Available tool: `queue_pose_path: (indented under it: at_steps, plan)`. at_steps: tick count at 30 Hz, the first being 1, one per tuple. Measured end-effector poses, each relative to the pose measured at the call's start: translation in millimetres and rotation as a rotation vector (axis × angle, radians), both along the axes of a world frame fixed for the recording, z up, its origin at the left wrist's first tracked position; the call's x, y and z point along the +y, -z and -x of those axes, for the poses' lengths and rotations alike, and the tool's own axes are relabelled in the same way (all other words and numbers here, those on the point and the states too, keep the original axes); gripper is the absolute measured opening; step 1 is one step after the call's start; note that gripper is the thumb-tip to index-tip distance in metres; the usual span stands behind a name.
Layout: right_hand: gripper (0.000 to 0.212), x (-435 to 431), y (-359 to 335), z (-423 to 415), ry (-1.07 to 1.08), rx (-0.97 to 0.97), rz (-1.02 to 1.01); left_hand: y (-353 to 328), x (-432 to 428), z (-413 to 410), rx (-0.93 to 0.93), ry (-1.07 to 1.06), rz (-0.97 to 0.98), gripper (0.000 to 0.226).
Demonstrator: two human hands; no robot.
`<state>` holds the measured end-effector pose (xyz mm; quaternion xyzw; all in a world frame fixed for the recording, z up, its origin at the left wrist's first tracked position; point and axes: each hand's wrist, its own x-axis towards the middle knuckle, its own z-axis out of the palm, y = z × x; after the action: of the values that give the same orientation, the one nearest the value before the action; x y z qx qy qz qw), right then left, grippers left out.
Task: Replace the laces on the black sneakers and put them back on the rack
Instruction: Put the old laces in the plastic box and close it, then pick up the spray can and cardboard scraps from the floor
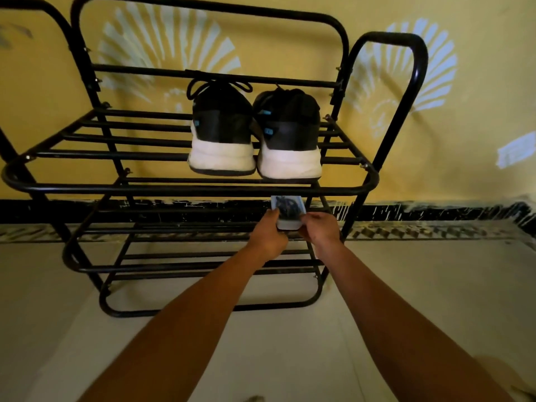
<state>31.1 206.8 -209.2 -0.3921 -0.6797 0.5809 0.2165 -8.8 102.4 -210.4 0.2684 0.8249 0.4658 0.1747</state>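
Two black sneakers with white soles stand side by side on the top shelf of a black metal rack (pixel 185 187), heels toward me. The left sneaker (pixel 222 132) has a black lace tied in a bow at its top. The right sneaker (pixel 290 137) stands beside it, touching or nearly so. Below the top shelf, both my hands hold a small clear packet (pixel 288 211) with dark laces inside, at the level of the second shelf. My left hand (pixel 268 232) grips its left edge and my right hand (pixel 320 227) pinches its right edge.
The rack has several barred shelves and stands against a yellow wall (pixel 290 44) with a black skirting strip (pixel 435 213). Its tall side loops (pixel 417 53) rise left and right of the shoes. Pale floor (pixel 435 285) lies in front and to the right.
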Motion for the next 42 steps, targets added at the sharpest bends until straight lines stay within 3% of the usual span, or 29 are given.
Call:
queue_pose_path:
  at_steps: [3,6,12,18,23,31,36,39,42]
  plan:
    - [0.009,-2,-2,-5,0.000,-0.029,-0.101,-1,-5,-10,0.034,-0.027,-0.070,0.052]
    - [0.034,-9,-5,-17,0.041,-0.068,-0.288,-2,-17,-20,0.155,-0.014,-0.054,0.051]
    - [0.026,-41,5,-51,-0.026,0.053,-0.522,-3,-67,-48,0.283,0.008,0.015,0.056]
    - [0.025,-97,7,-95,-0.192,0.123,-0.661,-3,-151,-92,0.395,0.072,0.093,0.045]
    - [0.026,-157,-3,-123,-0.496,0.124,-0.772,3,-236,-123,0.454,0.057,0.201,0.036]
    - [0.027,-267,-12,-125,-1.082,-0.096,-0.964,40,-390,-135,0.284,-0.247,0.438,0.036]
    - [0.021,-339,45,-121,-1.165,-0.193,-0.903,85,-465,-139,0.064,-0.256,0.847,0.055]
    - [0.018,-376,97,-131,-1.194,-0.248,-0.860,117,-495,-140,0.066,-0.339,0.941,0.060]
    - [0.029,-409,142,-151,-1.234,-0.332,-0.808,142,-512,-140,0.097,-0.358,1.039,0.070]
